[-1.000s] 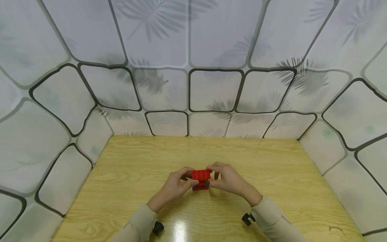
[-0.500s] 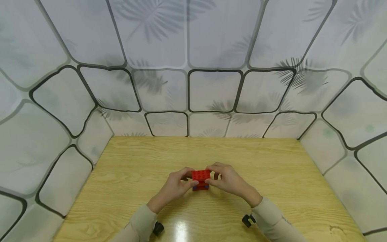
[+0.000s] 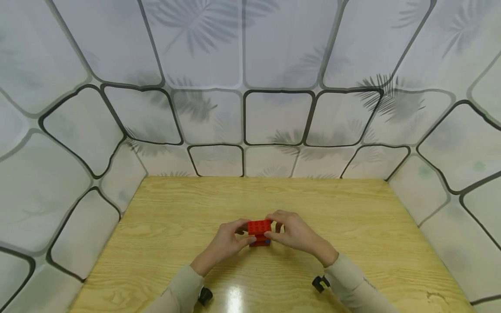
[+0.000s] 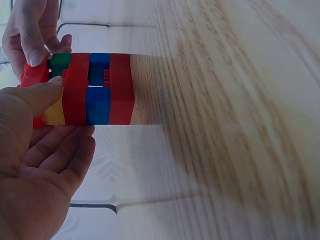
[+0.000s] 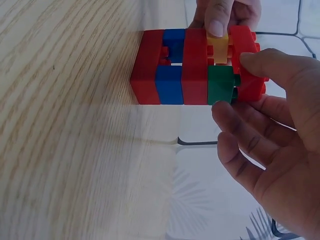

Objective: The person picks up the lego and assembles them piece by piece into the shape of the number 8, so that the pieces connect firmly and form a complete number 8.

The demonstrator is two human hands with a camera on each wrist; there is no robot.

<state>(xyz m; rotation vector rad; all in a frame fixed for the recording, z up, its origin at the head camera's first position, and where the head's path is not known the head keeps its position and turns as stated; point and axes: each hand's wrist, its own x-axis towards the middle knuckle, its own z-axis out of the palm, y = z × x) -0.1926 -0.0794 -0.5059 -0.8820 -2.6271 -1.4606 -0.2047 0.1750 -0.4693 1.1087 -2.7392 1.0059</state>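
Note:
A stack of toy building bricks stands upright on the table, with a red bottom brick [image 5: 147,67], two blue bricks [image 4: 97,105] set apart, and a red middle brick [image 5: 195,67]. Above these are a yellow brick [image 4: 55,112] and a green brick [image 5: 220,84]. The red top brick [image 3: 259,227] sits slightly askew, and a gap with green studs shows beneath it in the right wrist view. My left hand [image 3: 227,240] pinches the stack at the yellow brick's level. My right hand [image 3: 295,231] grips the red top brick, its thumb on the near side and fingers behind.
The wooden table [image 3: 188,198] extends around the stack. Patterned fabric walls [image 3: 279,117] enclose its back and sides. Dark wrist-worn devices [image 3: 205,296] show under both sleeves, close to the tabletop.
My right thumb has moved up and left from the green brick's level onto the red top brick. That brick has shifted slightly left. My left hand has barely moved.

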